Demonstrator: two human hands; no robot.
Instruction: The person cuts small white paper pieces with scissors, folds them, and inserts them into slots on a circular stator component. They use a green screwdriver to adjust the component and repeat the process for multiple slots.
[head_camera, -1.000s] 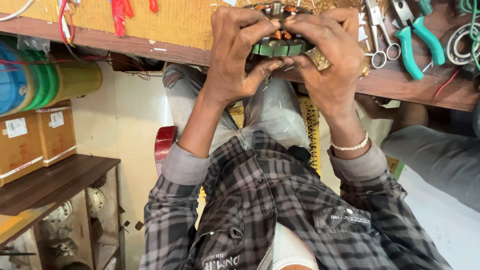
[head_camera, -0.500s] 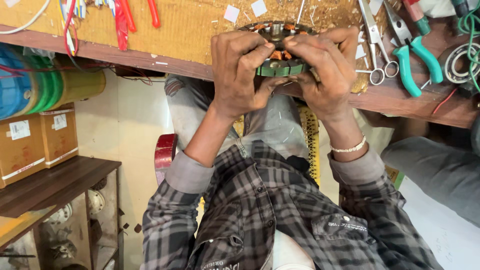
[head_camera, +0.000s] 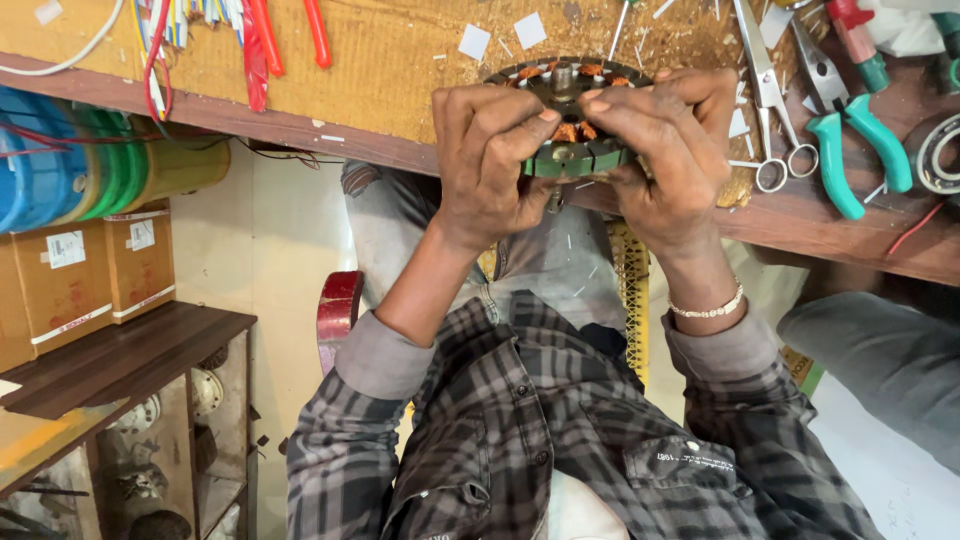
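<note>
We hold a round motor stator (head_camera: 570, 125) between both hands at the counter (head_camera: 380, 90) edge. Our left hand (head_camera: 490, 165) and right hand (head_camera: 670, 150) clasp its opposite sides, equally near, its flat face toward us.

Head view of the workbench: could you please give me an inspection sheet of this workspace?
Surface: wooden workbench, strewn with paper scraps.
Job's things: round green motor stator with copper windings, at the bench edge.
Clutter: steel scissors; green-handled pliers.
Grippers: left hand and right hand, both in a closed grip on the stator.
Cables: coloured wires on the bench.
Surroundings: cardboard boxes on a dark wooden shelf.
</note>
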